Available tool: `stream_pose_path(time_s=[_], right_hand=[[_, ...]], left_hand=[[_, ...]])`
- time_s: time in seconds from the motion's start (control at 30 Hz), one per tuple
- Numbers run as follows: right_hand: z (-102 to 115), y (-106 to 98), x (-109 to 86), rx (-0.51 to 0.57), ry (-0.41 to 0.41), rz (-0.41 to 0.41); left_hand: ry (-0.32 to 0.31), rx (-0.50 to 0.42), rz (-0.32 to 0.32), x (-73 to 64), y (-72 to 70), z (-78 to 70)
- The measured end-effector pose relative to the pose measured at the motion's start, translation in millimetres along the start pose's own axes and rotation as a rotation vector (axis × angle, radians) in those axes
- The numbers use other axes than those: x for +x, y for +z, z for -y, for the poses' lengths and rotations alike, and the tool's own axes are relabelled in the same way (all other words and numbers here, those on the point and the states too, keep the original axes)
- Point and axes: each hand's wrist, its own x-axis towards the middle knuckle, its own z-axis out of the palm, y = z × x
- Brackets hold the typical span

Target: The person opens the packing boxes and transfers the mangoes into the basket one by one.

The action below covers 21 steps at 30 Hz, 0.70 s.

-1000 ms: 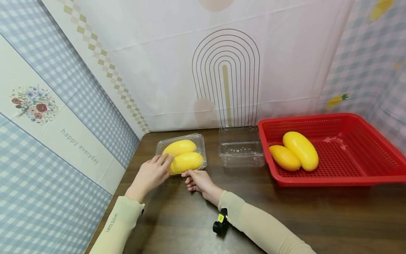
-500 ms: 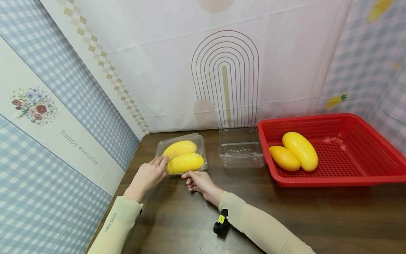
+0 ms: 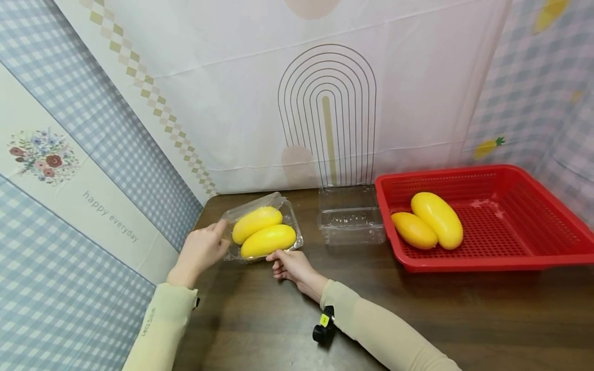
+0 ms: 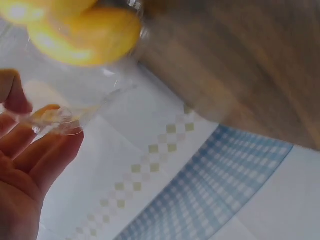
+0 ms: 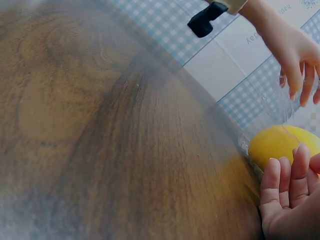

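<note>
A clear plastic clamshell box (image 3: 297, 238) holds two yellow mangoes (image 3: 268, 241) side by side at the table's left. Its lid (image 3: 250, 203) is raised and tilted over the fruit. My left hand (image 3: 201, 252) pinches the lid's edge on the left, thumb on one side and fingers on the other, as the left wrist view also shows. At the box's front rim, my right hand (image 3: 293, 266) pinches the edge between thumb and forefinger, its other fingers curled. In the right wrist view, a mango (image 5: 280, 142) lies just beyond the right fingers.
Right of the box stands another clear plastic box (image 3: 352, 234), its lid up. A red perforated basket (image 3: 473, 264) at the right holds two more mangoes (image 3: 436, 220). Patterned cloth (image 3: 241, 103) hangs behind the dark wooden table (image 3: 260, 319).
My left hand has moved left, away from the mangoes, and the lid has lifted off them with it. My right hand has stayed at the front rim.
</note>
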Motion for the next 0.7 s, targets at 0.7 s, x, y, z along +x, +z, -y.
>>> stream_pose_path(time_s=[0.7], right_hand=[[0,-1,-0.4,-0.015,-0.020,0.039]], left_hand=[[-0.777,-0.592,-0.174,10.3,8.6,11.5]])
